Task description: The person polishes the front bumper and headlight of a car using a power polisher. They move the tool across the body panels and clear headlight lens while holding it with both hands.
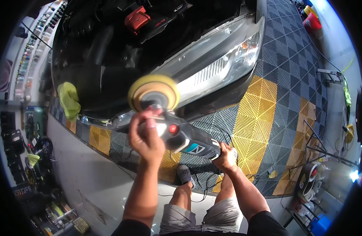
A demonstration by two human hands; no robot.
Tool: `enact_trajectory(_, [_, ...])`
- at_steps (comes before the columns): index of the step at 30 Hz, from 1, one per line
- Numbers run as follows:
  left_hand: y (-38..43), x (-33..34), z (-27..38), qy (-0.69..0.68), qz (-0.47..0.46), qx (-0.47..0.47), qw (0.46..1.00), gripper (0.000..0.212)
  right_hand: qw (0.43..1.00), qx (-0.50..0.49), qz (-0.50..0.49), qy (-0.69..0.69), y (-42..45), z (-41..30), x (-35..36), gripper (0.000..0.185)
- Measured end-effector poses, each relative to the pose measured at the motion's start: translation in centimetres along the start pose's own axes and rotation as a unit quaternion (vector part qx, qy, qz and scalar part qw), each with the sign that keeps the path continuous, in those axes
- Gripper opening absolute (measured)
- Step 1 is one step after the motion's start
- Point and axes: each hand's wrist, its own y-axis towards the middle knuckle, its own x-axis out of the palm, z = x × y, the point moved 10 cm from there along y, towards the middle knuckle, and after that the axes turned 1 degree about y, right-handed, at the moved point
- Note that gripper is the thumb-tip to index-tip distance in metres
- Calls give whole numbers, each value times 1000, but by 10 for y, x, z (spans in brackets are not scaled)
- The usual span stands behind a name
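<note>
A dark corded rotary polisher (195, 146) spans the space between my two hands, with a red button on its housing. Its round yellow foam pad (154, 81) is blurred and stands by the inner end of the car headlight (213, 69); whether it touches the lens cannot be told. My left hand (147, 129), also blurred, curls its fingers at the polisher's head, just behind the pad. At the rear end, my right hand (226, 159) wraps around the grip. The black car's engine bay (110, 50) lies uncovered beyond the pad, with a red cover part (137, 20) inside.
A lime-green cloth (69, 101) drapes over the car's front edge at left. The polisher's cord (209, 185) trails near my feet on the grey and yellow tile floor (256, 118). A dark metal stand (319, 147) and a shelf unit (307, 209) occupy the right side. Bottle racks (30, 65) line the left wall.
</note>
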Motion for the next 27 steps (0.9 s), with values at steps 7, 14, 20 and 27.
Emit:
enact_trajectory(7, [21, 183, 72, 19, -71, 98, 992, 15, 986, 131, 27, 101, 4, 108, -84, 43])
enact_trajectory(14, [5, 206, 51, -30, -55, 15, 998, 17, 992, 67, -3, 107, 12, 134, -108, 49])
enact_trajectory(20, [-19, 73, 20, 10, 70, -45, 996, 23, 994, -82, -65, 34, 18, 79, -55, 55])
enact_trajectory(27, [-5, 107, 32, -65, -72, 55, 994, 39, 989, -30, -99, 101, 22, 99, -38, 64])
